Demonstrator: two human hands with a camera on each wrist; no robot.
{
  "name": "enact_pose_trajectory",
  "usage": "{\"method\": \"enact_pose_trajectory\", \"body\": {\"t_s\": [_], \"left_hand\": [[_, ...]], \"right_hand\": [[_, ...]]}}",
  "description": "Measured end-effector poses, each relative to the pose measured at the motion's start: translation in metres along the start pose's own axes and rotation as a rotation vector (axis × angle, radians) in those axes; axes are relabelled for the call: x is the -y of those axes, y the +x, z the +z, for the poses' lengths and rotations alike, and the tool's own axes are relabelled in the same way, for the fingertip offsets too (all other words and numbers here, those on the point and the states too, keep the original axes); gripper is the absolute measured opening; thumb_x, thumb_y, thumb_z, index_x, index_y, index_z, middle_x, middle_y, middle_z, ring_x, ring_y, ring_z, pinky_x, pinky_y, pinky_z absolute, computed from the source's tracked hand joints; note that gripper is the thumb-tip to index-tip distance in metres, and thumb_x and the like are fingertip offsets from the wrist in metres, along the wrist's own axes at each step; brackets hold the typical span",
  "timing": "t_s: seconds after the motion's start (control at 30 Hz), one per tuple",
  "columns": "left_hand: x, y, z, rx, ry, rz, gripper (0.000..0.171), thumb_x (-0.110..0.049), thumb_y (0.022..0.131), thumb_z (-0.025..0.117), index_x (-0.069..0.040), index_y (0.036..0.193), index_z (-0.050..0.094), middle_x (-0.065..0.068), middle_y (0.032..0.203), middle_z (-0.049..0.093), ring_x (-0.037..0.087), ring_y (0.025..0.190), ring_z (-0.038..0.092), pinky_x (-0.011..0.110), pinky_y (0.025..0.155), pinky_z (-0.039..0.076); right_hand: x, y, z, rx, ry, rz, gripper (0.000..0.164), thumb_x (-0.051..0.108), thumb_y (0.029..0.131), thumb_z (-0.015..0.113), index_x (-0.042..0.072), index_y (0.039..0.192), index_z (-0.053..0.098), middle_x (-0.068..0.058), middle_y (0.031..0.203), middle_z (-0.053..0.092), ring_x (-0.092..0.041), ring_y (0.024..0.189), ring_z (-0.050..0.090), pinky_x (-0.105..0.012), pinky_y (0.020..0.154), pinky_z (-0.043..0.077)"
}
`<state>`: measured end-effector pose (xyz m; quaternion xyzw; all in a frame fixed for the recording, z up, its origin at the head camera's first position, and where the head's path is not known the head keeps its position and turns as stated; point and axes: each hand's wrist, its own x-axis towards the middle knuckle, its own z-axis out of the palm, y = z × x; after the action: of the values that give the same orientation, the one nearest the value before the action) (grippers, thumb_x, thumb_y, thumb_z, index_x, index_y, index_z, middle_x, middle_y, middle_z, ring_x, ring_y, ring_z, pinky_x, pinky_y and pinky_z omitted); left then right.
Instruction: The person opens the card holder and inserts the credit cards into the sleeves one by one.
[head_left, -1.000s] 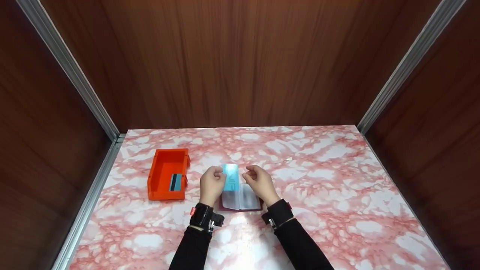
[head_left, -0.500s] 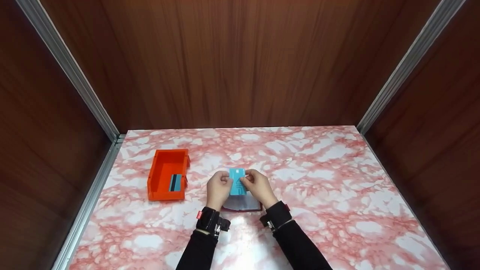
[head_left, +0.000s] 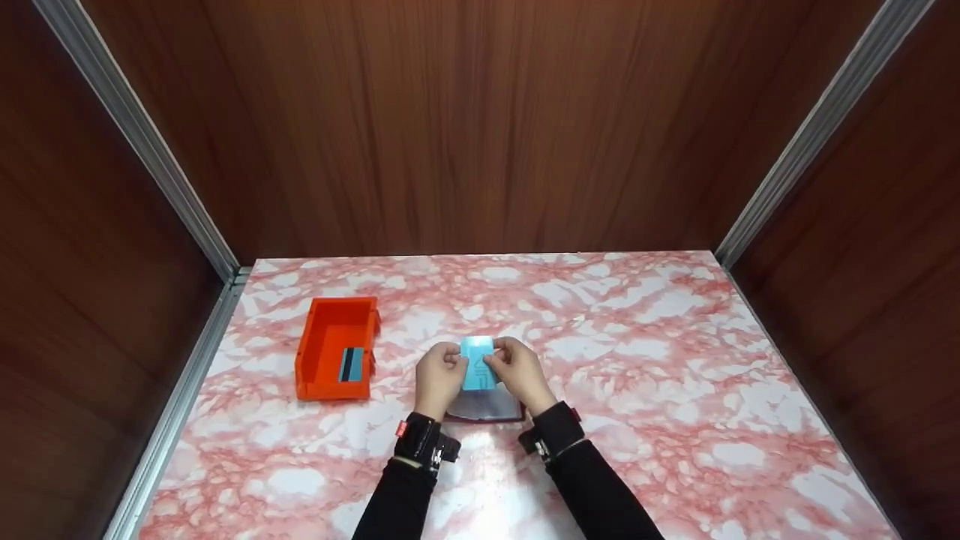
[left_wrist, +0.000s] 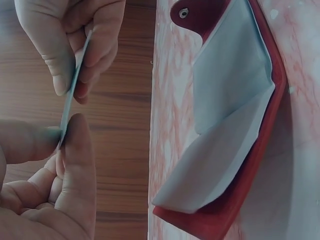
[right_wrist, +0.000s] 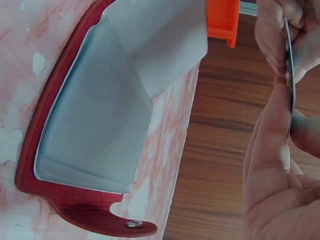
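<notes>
Nearest, a red card holder lay open on the pink-and-white marbled worktop, its floppy, milky sleeves loose, metal snap on a rounded tab. Just above it, not touching, was a thin, shiny blue card. The left hand and right hand each had a snug thumb-and-finger grip on it, one per side. Off left sat an orange bin with a black-striped blue card inside, and way back, a wood-grain panel.
</notes>
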<state>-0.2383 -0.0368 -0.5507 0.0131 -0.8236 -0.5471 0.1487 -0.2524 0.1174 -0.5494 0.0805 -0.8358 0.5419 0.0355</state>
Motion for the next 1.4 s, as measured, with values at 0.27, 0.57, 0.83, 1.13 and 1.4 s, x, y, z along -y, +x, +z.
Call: {"method": "enact_pose_trajectory", "body": {"t_s": [0.27, 0.57, 0.83, 1.13, 1.4], "left_hand": [[0.011, 0.003, -0.004, -0.050, 0.073, -0.014, 0.018, -0.001, 0.082, 0.072, 0.004, 0.098, 0.069, 0.009, 0.082, 0.068, 0.026, 0.077, 0.065, 0.040, 0.073, 0.054], [0.029, 0.001, -0.009, -0.089, 0.231, 0.003, 0.022, -0.004, 0.079, 0.074, 0.006, 0.097, 0.067, 0.013, 0.082, 0.067, 0.032, 0.081, 0.064, 0.045, 0.078, 0.050], [0.035, -0.002, -0.010, 0.024, 0.322, -0.077, 0.031, -0.008, 0.079, 0.075, 0.008, 0.103, 0.066, 0.015, 0.085, 0.067, 0.034, 0.082, 0.064, 0.047, 0.078, 0.051], [0.040, -0.003, -0.010, 0.050, 0.316, -0.099, 0.025, -0.004, 0.080, 0.072, 0.009, 0.100, 0.067, 0.017, 0.085, 0.068, 0.036, 0.085, 0.065, 0.047, 0.080, 0.050], [0.046, -0.003, -0.011, 0.053, 0.287, -0.112, 0.019, -0.001, 0.079, 0.072, 0.008, 0.096, 0.068, 0.018, 0.085, 0.068, 0.036, 0.084, 0.065, 0.048, 0.079, 0.051]], "right_hand": [[-0.010, 0.003, -0.003, -0.023, -0.050, 0.026, 0.025, 0.006, 0.091, 0.068, -0.008, 0.111, 0.061, -0.004, 0.075, 0.064, -0.010, 0.055, 0.056, -0.024, 0.052, 0.048], [-0.027, 0.005, -0.005, -0.047, -0.144, 0.045, 0.023, 0.007, 0.089, 0.071, -0.006, 0.106, 0.063, -0.004, 0.076, 0.064, -0.011, 0.062, 0.055, -0.030, 0.060, 0.048], [-0.033, 0.003, -0.003, -0.044, -0.242, 0.051, 0.022, 0.009, 0.088, 0.072, -0.005, 0.103, 0.064, -0.006, 0.078, 0.063, -0.020, 0.072, 0.059, -0.034, 0.067, 0.049], [-0.036, 0.001, 0.000, -0.036, -0.288, 0.050, 0.022, 0.008, 0.086, 0.073, -0.005, 0.103, 0.064, -0.005, 0.076, 0.061, -0.020, 0.072, 0.059, -0.035, 0.067, 0.049], [-0.034, -0.002, 0.003, -0.018, -0.331, 0.051, 0.024, 0.009, 0.086, 0.073, -0.006, 0.102, 0.064, -0.006, 0.077, 0.061, -0.022, 0.073, 0.058, -0.038, 0.070, 0.049]]}}
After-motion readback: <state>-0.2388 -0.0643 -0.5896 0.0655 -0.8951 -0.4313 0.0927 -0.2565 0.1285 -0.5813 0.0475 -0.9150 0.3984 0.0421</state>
